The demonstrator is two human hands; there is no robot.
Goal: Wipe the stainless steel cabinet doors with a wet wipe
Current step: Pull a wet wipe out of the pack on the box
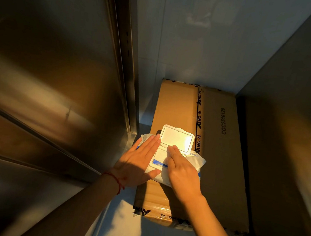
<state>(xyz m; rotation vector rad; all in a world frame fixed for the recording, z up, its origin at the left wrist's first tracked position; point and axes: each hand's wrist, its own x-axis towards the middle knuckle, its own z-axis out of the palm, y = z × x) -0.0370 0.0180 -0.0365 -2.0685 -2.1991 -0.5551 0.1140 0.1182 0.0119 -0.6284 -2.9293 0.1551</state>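
Drawing a wipe: flat left hand (pixel 139 160) steadies pack (pixel 166 157); right hand (pixel 180 167) fingers, extended, at opening, lid (pixel 177 138) at 12. Next: pinch, pull.

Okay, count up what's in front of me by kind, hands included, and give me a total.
Hands: 2, the left hand resting flat on the pack, the right hand with fingers at its opening
Wet wipe pack, lid flipped open: 1
Cardboard box: 1
Red string bracelet on the left wrist: 1
Total: 5

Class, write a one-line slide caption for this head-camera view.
Both hands, left hand and right hand, rest on an open-lidded wet wipe pack atop a cardboard box.
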